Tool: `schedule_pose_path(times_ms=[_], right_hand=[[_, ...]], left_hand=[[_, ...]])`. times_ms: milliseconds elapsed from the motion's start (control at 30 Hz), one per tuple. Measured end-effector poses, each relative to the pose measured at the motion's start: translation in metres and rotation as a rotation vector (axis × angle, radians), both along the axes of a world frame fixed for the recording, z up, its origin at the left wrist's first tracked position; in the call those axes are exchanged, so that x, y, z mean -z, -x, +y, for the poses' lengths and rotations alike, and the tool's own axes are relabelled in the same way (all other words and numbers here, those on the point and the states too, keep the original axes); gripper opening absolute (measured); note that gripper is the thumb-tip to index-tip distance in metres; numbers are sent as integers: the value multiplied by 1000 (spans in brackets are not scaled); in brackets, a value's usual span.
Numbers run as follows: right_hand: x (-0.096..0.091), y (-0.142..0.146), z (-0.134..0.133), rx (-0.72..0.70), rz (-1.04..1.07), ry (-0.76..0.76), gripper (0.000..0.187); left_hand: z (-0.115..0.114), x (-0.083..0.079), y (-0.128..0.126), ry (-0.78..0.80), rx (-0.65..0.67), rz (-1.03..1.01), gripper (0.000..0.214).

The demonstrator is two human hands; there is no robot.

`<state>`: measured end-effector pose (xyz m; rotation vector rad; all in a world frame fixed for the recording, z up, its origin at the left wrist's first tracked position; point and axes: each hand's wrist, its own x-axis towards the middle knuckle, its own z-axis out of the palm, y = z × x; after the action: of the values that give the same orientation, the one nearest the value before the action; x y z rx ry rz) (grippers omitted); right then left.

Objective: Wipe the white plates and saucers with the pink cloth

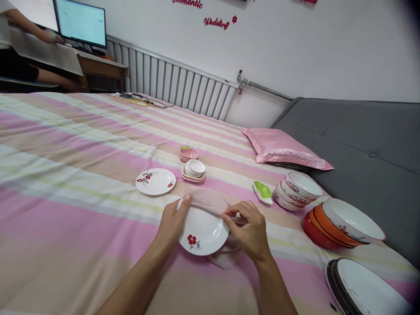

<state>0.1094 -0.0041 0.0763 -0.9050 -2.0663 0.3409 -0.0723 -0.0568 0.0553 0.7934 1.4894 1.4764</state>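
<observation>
Left hand (pixel 174 220) gripping plate (pixel 206 232), right hand (pixel 249 229) apparently pinching cloth (pixel 208 199), bowls (pixel 333 224) at right, dishes (pixel 194 169) beyond

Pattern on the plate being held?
White plate with a red flower and grey leaves near the rim; shows best in the head view.

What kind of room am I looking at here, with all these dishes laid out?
Probably a bedroom: a striped bedsheet is spread beneath the dishes, and a pink satin pillow lies near what looks like a gray tufted headboard.
</observation>
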Motion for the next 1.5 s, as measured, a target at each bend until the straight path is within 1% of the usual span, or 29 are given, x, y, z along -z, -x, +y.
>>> schedule_pose_path(times_ms=[100,233,300,367,500,733,900,1000,1067,1133,1167,1233,1300,1333,1367,1400,1433,1500], right_hand=[[1,0,-1,-54,1,40,15],[4,0,-1,-19,20,155,22],[4,-1,0,-7,28,236,20],[4,-1,0,-12,27,275,15],[0,-1,1,-61,-22,268,17],[0,0,0,-100,-72,336,18],[0,1,-2,-108,-47,307,22],[-3,1,-4,-160,-40,299,22],[-7,0,-6,-214,-45,321,18],[-11,-3,-8,-272,-28,397,8],[-12,-4,-9,-302,-8,457,9],[-12,-7,-9,-336,51,611,23],[-8,-9,-6,-321,95,774,33],[-5,-9,-4,-287,117,830,36],[-1,-9,-2,-237,148,853,38],[2,-8,1,-180,190,838,39],[5,-7,3,-119,241,785,39],[9,-4,6,-3,332,623,34]], left_hand=[[1,2,0,1,-27,-16,46],[2,2,-2,1,-54,-30,46],[2,3,-2,-14,-59,-35,44],[2,3,-1,-33,-65,-36,42],[3,7,1,-40,-98,-1,42],[5,9,1,-48,-153,46,42],[5,9,1,-43,-151,43,44],[5,11,2,-34,-176,52,46],[6,11,3,-27,-205,53,48],[6,12,4,-32,-237,44,48],[6,12,4,-39,-254,38,49],[5,12,5,-51,-290,31,50],[5,11,6,-46,-326,25,52],[4,10,6,-42,-339,21,53],[4,8,6,-40,-347,20,53],[3,7,6,-42,-351,27,53],[3,6,6,-49,-350,41,53],[2,4,4,-67,-330,79,51]])
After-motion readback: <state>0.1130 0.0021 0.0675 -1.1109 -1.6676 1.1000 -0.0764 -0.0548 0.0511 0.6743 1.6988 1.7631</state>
